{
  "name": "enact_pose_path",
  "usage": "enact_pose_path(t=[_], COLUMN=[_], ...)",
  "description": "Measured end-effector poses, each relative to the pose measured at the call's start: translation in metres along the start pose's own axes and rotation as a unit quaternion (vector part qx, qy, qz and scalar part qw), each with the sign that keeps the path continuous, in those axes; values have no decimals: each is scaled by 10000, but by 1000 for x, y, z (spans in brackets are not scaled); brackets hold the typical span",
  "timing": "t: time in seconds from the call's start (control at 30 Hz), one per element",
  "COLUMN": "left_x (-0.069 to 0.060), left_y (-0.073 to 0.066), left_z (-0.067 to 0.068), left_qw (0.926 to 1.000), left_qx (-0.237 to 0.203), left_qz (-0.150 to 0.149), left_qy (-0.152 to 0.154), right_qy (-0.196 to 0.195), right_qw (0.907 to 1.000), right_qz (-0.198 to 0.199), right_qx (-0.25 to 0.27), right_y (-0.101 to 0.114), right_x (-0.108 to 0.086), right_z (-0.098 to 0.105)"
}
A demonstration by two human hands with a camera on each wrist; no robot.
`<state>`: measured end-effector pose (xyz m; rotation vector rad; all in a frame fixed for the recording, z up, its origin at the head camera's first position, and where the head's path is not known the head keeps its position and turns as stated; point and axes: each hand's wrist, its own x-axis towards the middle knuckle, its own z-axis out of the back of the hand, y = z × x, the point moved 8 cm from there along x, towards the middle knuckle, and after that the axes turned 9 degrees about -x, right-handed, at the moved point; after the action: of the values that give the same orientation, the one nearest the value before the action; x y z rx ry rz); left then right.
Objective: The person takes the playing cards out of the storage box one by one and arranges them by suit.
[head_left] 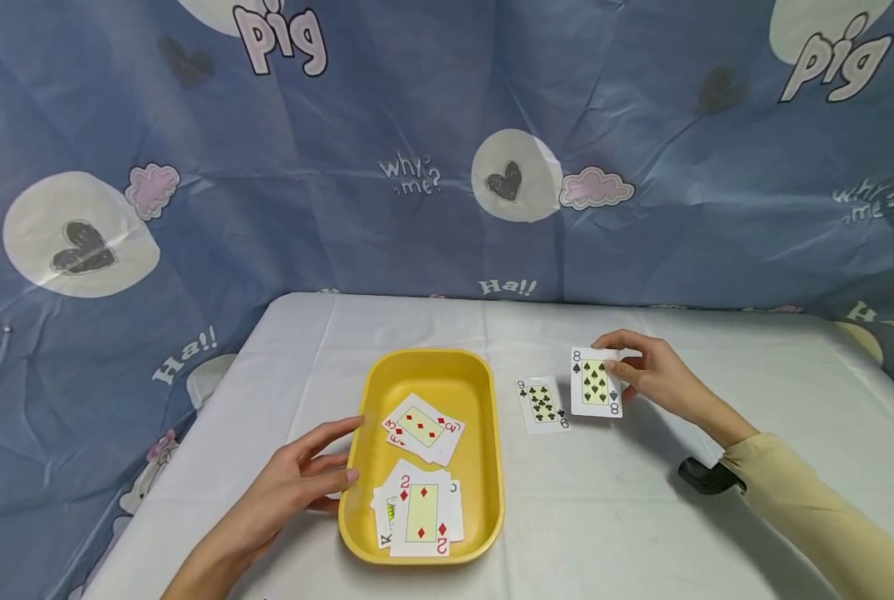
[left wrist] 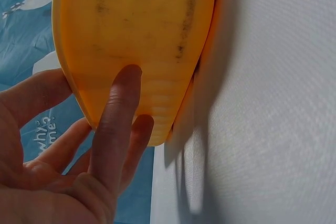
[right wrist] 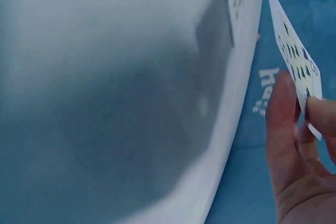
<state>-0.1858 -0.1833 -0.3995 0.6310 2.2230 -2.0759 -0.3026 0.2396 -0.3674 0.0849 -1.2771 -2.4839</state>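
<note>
My right hand [head_left: 652, 377] pinches the eight of spades [head_left: 595, 383] by its right side, above the white table; in the right wrist view the card [right wrist: 298, 59] is seen at a slant between thumb and fingers. Just left of it, the nine of clubs [head_left: 542, 405] lies face up on the cloth. My left hand [head_left: 285, 492] touches the left side of the yellow tray [head_left: 496, 467] with its fingers spread; the left wrist view shows those fingertips [left wrist: 134, 74] against the tray's outer wall [left wrist: 142, 35]. Inside the tray are two groups of cards, one with a three of diamonds [head_left: 420, 427], one with a two of diamonds [head_left: 422, 521].
A white cloth [head_left: 604, 517] covers the table. Behind it hangs a blue printed sheet [head_left: 417, 233], which also shows down the left side. A black band [head_left: 709, 477] is on my right wrist at the end of a cream sleeve [head_left: 806, 508].
</note>
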Motion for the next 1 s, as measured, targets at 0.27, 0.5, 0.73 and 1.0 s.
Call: enact_pose_path(t=[0.27, 0.5, 0.73, 1.0], left_x=[-1, -1, -1, 0], left_y=[0, 0, 1, 1], left_z=[0, 0, 0, -1], left_qw=[10000, 9998, 9999, 9999], left_qx=[-39, -43, -55, -80], left_qz=[-41, -62, -28, -11], left_qy=[72, 173, 159, 146], right_qy=[188, 101, 233, 129], right_qw=[9986, 9929, 9784, 9779], right_qz=[-454, -363, -120, 120], right_qx=[-216, -1130, -2053, -2085], right_y=[-25, -34, -34, -28], right_x=[-5, -4, -2, -4], right_z=[3, 4, 5, 5])
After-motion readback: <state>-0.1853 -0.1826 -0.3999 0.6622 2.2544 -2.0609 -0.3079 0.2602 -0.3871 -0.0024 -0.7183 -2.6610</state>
